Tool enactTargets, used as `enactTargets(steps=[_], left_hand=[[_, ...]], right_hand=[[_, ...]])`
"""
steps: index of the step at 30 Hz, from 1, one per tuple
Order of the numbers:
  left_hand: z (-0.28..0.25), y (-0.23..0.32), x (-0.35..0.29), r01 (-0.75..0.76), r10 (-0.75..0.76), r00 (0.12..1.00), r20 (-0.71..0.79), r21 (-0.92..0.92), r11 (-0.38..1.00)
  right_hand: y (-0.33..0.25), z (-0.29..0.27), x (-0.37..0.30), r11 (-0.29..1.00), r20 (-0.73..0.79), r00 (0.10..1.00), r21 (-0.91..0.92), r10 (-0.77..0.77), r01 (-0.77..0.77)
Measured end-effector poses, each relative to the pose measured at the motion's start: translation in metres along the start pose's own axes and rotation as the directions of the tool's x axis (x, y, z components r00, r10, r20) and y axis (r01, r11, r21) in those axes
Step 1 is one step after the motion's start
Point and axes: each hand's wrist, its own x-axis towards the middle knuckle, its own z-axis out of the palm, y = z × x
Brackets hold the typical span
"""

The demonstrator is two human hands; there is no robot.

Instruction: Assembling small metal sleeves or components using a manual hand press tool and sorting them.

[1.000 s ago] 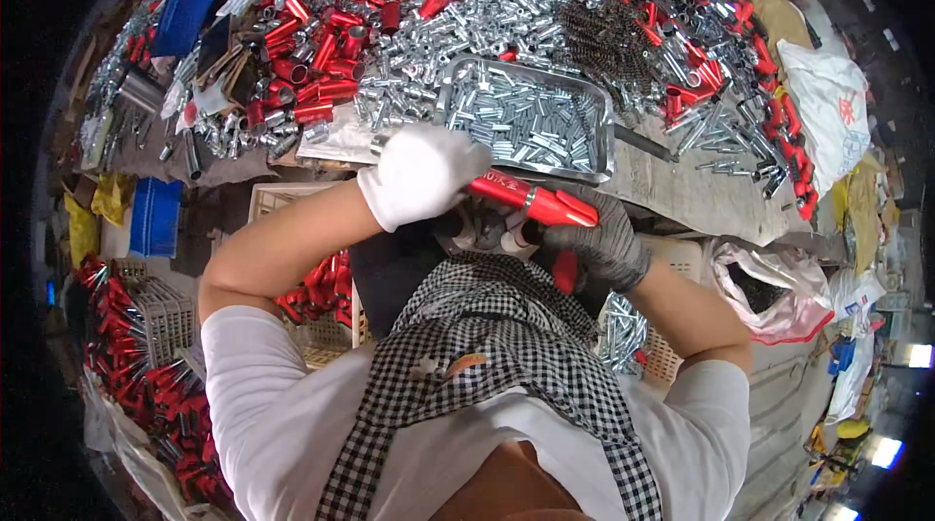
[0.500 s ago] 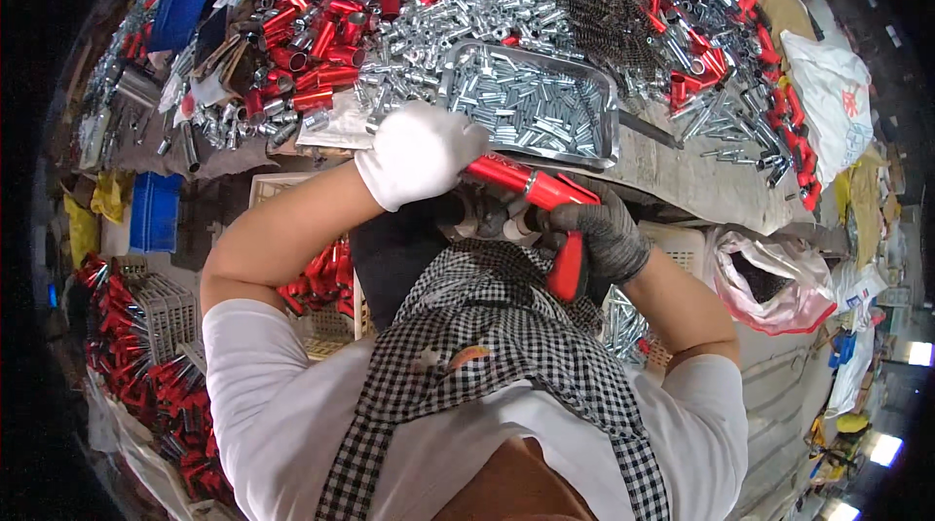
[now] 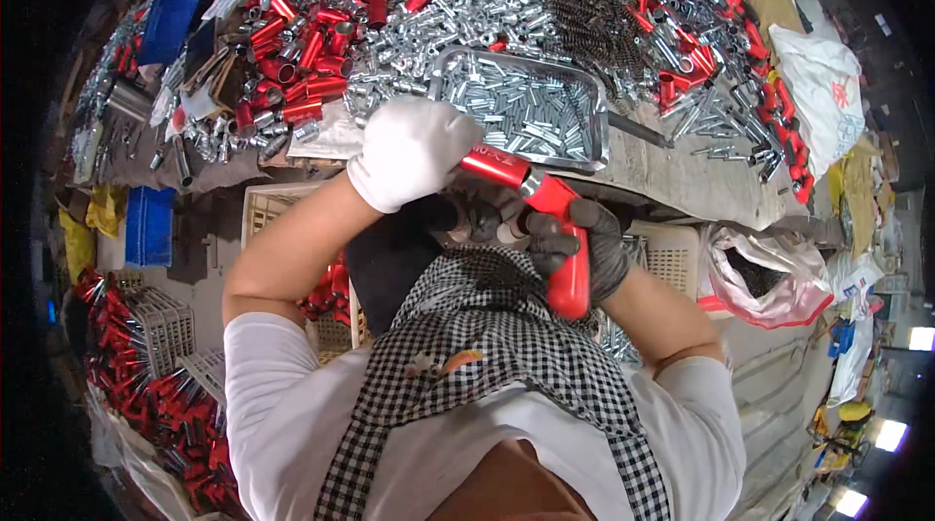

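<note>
My left hand (image 3: 414, 153), in a white glove, is closed around the far end of a red tube-bodied tool (image 3: 497, 168). A silver collar joins the tube to an angled red handle, whose rounded end points toward my apron. My right hand (image 3: 599, 246), in a dark grey glove, is wrapped around that handle. The tool lies slantwise between my hands, just beyond my lap. What the left fingers cover at the tube's end is hidden. Right behind the tool is a metal tray (image 3: 600, 159) holding many small silver pins.
Red tubes (image 3: 317, 49), silver fittings (image 3: 419, 29) and dark springs (image 3: 604, 34) are heaped across the bench. A plastic crate (image 3: 255, 214) stands below its edge at left, and an open white sack (image 3: 808, 302) at right. Red-handled parts (image 3: 185, 414) pile up at far left.
The handle has swung round in my right hand; its red parts, separate before, now show as one long grip. My left hand has shifted slightly left, still on the tube.
</note>
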Motion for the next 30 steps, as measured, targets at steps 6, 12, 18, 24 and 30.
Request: enactTargets(steps=[6,12,18,24,30], left_hand=[[-0.001,-0.002,0.008,-0.010,0.012,1.000,-0.022,0.078,0.997],[-0.003,0.028,0.002,0.382,-0.177,0.717,0.674,-0.168,0.909],[0.003,0.035,-0.002,0.866,0.276,0.143,0.951,-0.255,0.430],[-0.001,0.031,-0.005,0.683,0.132,0.384,0.914,-0.378,0.625],[-0.017,0.029,0.003,0.201,-0.159,0.852,0.499,-0.031,0.979]], right_hand=[[-0.010,0.003,-0.014,0.809,-0.115,0.957,-0.567,-0.265,0.156],[-0.040,0.020,-0.022,-0.965,0.455,0.890,-0.235,0.000,0.120],[-0.042,0.034,-0.017,-0.865,0.506,0.738,0.034,0.447,0.500],[-0.037,0.024,-0.017,-0.894,0.536,0.825,-0.261,0.179,0.363],[-0.017,0.008,-0.010,-0.450,0.286,0.909,-0.884,-0.302,0.129]])
